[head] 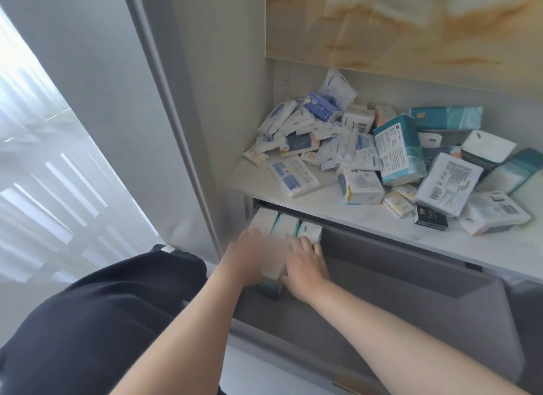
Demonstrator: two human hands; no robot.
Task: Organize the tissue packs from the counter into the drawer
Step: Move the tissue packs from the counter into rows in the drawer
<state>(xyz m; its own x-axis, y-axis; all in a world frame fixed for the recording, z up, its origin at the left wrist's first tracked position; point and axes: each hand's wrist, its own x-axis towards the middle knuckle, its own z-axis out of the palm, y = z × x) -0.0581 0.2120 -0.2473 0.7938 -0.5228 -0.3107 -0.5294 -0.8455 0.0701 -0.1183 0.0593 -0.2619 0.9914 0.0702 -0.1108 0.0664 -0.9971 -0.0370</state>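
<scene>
- Tissue packs (390, 159) lie in a big messy pile on the counter (323, 215), at the far right
- Most are white and blue, some are teal, and one small black pack (431, 218) sits near the counter's front edge
- Below the counter the grey drawer (411, 291) is pulled open
- Three packs (285, 225) stand side by side in the drawer's far left corner
- Just in front of them is a white pack (271, 266), blurry, with a teal pack (270, 290) under it
- Left hand (249, 256) is on the left side of the white pack, fingers curled over its top
- Right hand (307, 265) is on the right side of the same pack, thumb bent round its near end, fingers bent, tips touching the rightmost of the three packs
- So the white pack is squeezed between both hands, inside the drawer
- Black clothes (102, 321) show at the near left
- A bright window (35, 159) is at the far left
- A tan stone wall panel (396, 24) is above the counter
</scene>
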